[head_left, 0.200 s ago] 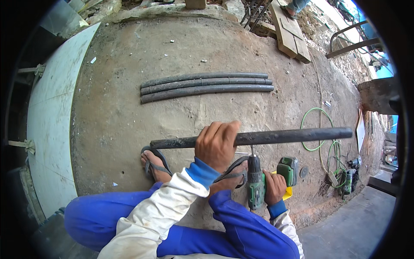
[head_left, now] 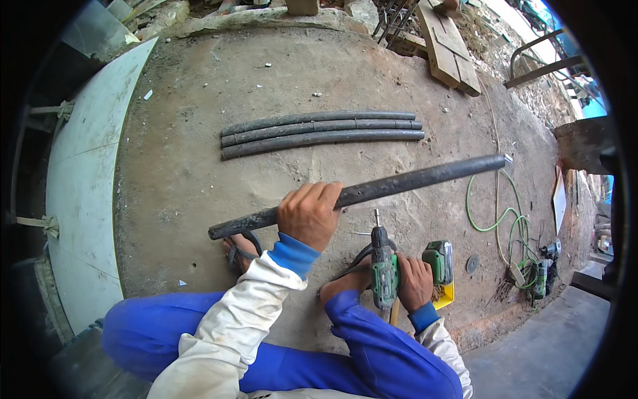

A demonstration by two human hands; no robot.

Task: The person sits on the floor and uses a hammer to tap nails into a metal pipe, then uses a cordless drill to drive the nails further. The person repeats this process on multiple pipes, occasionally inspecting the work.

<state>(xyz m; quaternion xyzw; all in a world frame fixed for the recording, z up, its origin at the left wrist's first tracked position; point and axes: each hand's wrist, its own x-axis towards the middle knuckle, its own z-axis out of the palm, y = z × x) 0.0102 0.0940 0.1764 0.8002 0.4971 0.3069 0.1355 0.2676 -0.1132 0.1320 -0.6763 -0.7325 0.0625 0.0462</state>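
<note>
My left hand is closed around a long, dark round pole left of its middle. The pole is raised above the ground and slants, its right end farther from me. In my right hand is a green and black cordless drill, gripped by its handle. The drill's bit points away from me, just short of the pole and apart from it. Beyond the held pole, three similar dark poles lie side by side on the ground.
A yellow container sits partly behind my right hand, near a flat round disc. Farther right lie a green cord and a corded power tool. Wooden planks rest at the far right; a pale panel edges the left.
The held pole has shifted left and tilted, its right end moving away from me and its left end nearer. The drill has moved slightly left, and its bit is now separate from the pole.
</note>
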